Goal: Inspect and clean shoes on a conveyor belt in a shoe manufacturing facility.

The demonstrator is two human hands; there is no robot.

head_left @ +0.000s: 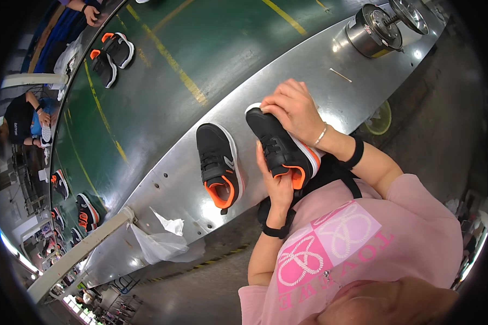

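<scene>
My left hand (277, 187) holds a black sneaker (270, 137) with an orange lining and white sole, low at its side near the heel opening. The thumb lies along the upper; its other fingers are mostly hidden by the shoe. At the toe, my right hand (297, 111) has its fingers curled and pinched against the sole edge. Whether something small is in that pinch cannot be made out. A matching sneaker (216, 149) rests on the metal ledge (168, 157) just left of the held one.
Beyond the ledge runs a green conveyor belt (152, 76) carrying sneakers (104, 67). A metal pot (366, 35) and a thin swab-like stick (340, 75) sit at far right. A plastic bag (154, 244) hangs by a pale bar (81, 257). A co-worker (23, 116) handles a shoe across the belt.
</scene>
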